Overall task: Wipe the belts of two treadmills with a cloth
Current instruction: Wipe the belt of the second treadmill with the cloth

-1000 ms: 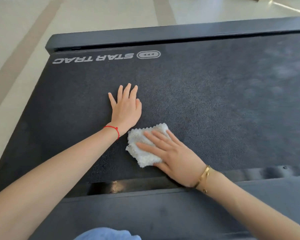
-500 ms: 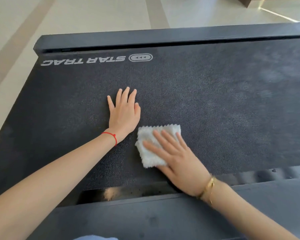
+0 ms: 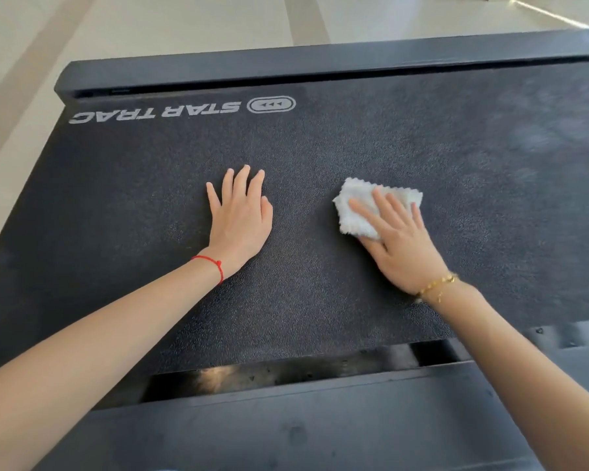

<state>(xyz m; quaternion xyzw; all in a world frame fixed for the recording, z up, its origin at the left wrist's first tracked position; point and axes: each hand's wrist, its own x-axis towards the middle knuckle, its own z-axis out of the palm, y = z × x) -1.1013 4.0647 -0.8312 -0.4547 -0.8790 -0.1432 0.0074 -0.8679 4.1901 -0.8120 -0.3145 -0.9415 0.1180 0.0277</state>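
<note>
Seen from above, looking down over 2 bare forearms onto the wide, dark grey, pebble-textured rubber belt (image 3: 320,158) of a treadmill, with white upside-down "STAR TRAC" lettering (image 3: 155,112) printed near its far edge. Left hand (image 3: 240,217), red string bracelet (image 3: 215,266) at the wrist, laid flat on the belt with fingers spread and released, grasping nothing, apparently bracing. Right hand (image 3: 397,237), thin gold chain bracelet (image 3: 437,287) at the wrist, pressed palm-down with fingers extended over a small folded white fluffy terry cloth (image 3: 354,198) with zigzag-cut edges; pinned flat rather than clenched. Cloth lying on the belt's middle, well apart from the left hand, its far and left edges peeking out past the fingertips. Probably light, soft and limp, likely to bunch or unfold if dragged by 1 corner; best kept folded and held under a flat palm with even downward pressure. Textured belt likely to grip the fibres, so a firm push needed. Pale hazy smudges visible toward the belt's right side, possibly dust not yet wiped. Black frame rail (image 3: 320,61) beyond the belt, pale tiled floor (image 3: 150,25) behind. No containers in view. Only 1 treadmill visible.
</note>
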